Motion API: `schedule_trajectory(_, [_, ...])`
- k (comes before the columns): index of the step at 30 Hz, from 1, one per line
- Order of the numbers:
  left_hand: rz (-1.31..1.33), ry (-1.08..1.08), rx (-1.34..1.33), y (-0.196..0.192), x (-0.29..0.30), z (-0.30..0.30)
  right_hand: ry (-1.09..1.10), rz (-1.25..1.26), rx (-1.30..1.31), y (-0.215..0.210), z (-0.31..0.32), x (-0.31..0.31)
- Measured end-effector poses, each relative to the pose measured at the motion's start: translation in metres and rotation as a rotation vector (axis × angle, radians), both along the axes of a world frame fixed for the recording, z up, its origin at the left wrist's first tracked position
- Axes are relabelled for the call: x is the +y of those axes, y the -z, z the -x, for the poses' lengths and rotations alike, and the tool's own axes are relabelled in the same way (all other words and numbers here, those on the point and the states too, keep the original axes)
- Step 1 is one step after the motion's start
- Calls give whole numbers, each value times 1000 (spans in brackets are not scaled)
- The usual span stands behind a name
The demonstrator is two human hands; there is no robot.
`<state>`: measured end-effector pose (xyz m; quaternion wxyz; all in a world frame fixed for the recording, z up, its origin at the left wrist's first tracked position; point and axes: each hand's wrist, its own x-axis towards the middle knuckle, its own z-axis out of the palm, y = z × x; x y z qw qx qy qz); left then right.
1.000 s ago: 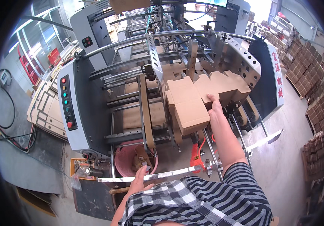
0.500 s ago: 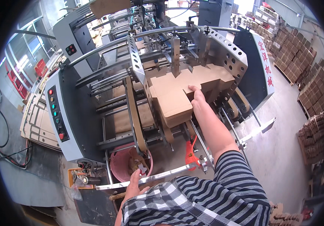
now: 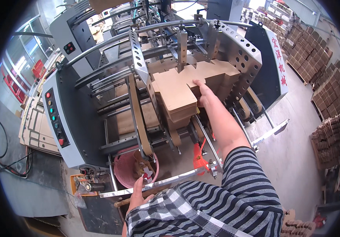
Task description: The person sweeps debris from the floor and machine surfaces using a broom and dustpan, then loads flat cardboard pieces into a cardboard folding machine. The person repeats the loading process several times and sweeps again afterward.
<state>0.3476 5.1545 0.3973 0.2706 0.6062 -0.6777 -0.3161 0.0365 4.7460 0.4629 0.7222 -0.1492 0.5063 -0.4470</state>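
Note:
A stack of flat brown die-cut cardboard blanks (image 3: pixel 174 93) rests in the machine's feeder, between two metal side plates with round holes. My right hand (image 3: pixel 202 93) grips the stack at its inner notch, thumb lying on the top sheet. Its other fingers are hidden against the side of the stack. Low in the view, my left hand (image 3: pixel 137 194) is held close to the front metal bar (image 3: pixel 162 180), fingers stretched out, with nothing seen in it. Whether it touches the bar I cannot tell.
Below the feeder stands a pink basket (image 3: pixel 128 170) with scraps inside, and an orange-red bag (image 3: pixel 200 158) hangs nearby. A button panel (image 3: pixel 54 118) is on the machine's left side. Pallets of stacked cardboard (image 3: pixel 310 55) line the right. Brown belts (image 3: pixel 138 118) run under the feeder.
My right hand and the cardboard stack have shifted slightly away from me, deeper into the feeder. The view has moved a little. My left hand stays by the bar.

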Motion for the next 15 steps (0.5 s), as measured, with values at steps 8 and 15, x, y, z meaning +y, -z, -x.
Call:
schedule_trajectory(8, [-81, 42, -9, -5, -1, 9, 7, -41, 78, -26, 28, 15])
schedule_trajectory(15, [-144, 13, -33, -7, 4, 8, 52, -18, 113, -17, 19, -5])
